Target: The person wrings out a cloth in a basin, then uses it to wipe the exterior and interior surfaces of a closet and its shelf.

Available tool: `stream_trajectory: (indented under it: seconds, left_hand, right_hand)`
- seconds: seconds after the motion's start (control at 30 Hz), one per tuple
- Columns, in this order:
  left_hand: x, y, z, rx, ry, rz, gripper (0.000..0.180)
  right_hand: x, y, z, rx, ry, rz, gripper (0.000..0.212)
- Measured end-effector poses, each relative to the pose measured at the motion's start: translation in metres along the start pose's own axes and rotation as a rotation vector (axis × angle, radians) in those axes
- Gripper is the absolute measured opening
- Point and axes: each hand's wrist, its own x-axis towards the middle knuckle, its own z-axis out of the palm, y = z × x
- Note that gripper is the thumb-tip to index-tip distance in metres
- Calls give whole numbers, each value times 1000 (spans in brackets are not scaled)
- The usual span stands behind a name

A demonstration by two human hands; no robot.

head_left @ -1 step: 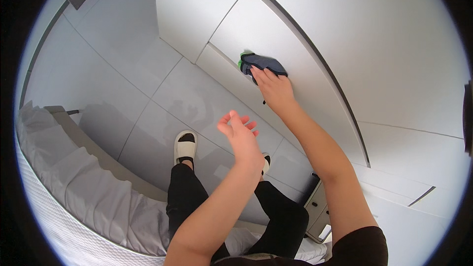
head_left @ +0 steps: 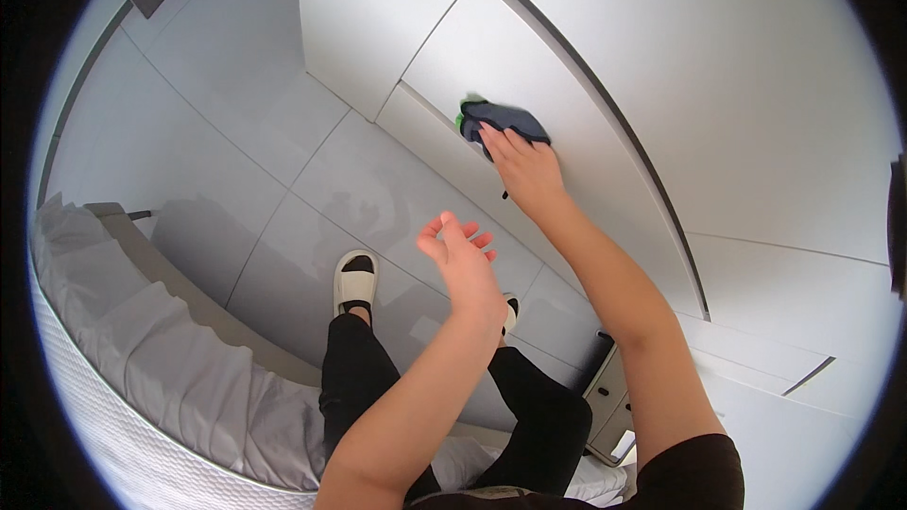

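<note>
Cloth (head_left: 518, 119) beneath right fingers (head_left: 497, 145) on white cabinet (head_left: 510, 47), grey tiles (head_left: 255, 113) alongside.

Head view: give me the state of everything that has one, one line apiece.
Gray cloth: bunched, against the white panel
White panel: appears shut
Right hand: fingers laid on the gray cloth
Left hand: empty, fingers partly curled, in the air
Left slipper: worn, on the floor
Pale fabric: rumpled in folds
</note>
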Motion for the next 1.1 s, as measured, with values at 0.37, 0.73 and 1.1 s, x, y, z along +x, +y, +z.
stream_trajectory:
  seconds: [0.37,0.73,1.1]
  left_hand:
    - [4,3,1,-10,34,28,42]
    - [-2,9,1,-35,2,-26,40]
    - [2,5,3,-26,24,-21,38]
  right_hand:
    - [84,-12,5,12,139,-51,42]
    - [51,-1,-1,0,-18,-85,44]
    - [36,-6,19,77,-24,-110,42]
